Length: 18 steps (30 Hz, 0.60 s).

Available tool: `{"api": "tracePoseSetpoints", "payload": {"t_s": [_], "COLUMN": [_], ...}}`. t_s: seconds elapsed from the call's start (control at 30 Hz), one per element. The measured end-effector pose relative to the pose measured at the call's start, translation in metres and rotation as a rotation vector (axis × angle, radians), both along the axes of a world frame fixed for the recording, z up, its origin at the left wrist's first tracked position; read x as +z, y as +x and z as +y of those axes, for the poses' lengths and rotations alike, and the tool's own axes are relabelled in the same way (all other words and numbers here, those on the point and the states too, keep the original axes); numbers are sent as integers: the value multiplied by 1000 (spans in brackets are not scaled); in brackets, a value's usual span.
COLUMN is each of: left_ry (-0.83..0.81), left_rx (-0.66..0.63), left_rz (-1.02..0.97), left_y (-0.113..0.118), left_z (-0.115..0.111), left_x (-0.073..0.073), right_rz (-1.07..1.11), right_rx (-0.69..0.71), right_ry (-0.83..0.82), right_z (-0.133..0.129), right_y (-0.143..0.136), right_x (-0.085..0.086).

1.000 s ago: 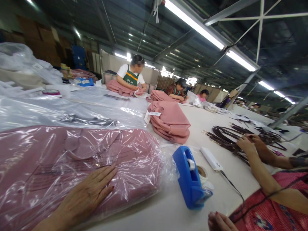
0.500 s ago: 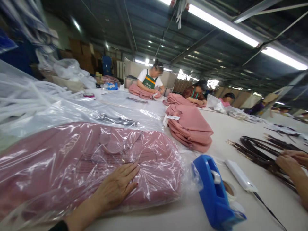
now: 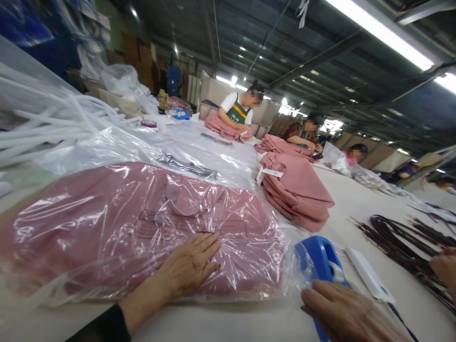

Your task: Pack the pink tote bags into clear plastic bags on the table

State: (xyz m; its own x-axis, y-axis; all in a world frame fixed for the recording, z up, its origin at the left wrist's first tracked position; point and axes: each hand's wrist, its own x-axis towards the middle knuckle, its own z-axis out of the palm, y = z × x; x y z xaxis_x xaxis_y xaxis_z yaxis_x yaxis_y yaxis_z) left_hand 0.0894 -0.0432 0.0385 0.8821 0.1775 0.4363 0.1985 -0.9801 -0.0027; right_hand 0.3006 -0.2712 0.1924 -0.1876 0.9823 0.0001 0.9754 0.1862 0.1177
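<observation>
A white table [image 3: 356,192] carries everything, and across its near left part lies a pink bag [image 3: 114,223] sealed in shiny clear plastic. Behind its right end sits a smaller stack of folded pink goods [image 3: 299,194]. Dark straps [image 3: 395,237] lie coiled well to the right, with a co-worker's hand [image 3: 445,270] at their near side. A blue tape dispenser [image 3: 317,254] stands just beside the wrapped bag's right end. Of the person's hands, the left hand [image 3: 190,261] presses flat on the plastic, fingers extended and gripping nothing; the right hand [image 3: 351,308] is over the dispenser, fingers bent, and whether it pinches anything I cannot tell. A slim white device [image 3: 368,275] with a dark cord lies right of the dispenser. The smallest is a white tag [image 3: 272,173] on the folded stack.
</observation>
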Motion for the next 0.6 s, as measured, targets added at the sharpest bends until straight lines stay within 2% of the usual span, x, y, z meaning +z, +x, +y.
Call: {"api": "tracePoseSetpoints", "payload": {"t_s": [0.1,0.27,0.6], "left_ry": [-34,-94,-104], "left_rx": [9,16,25], "left_rz": [-3,-21,19], "left_y": [0,1,0], "left_z": [-1,-3,-5], "left_x": [-2,-4,2], "right_rz": [-1,-105,-215], "right_rx": [20,-61,-65], "right_ry": [-115,-328,-362], "right_z": [38,79,134], "right_y": [-3,7,32], "right_x": [9,-3,-25]}}
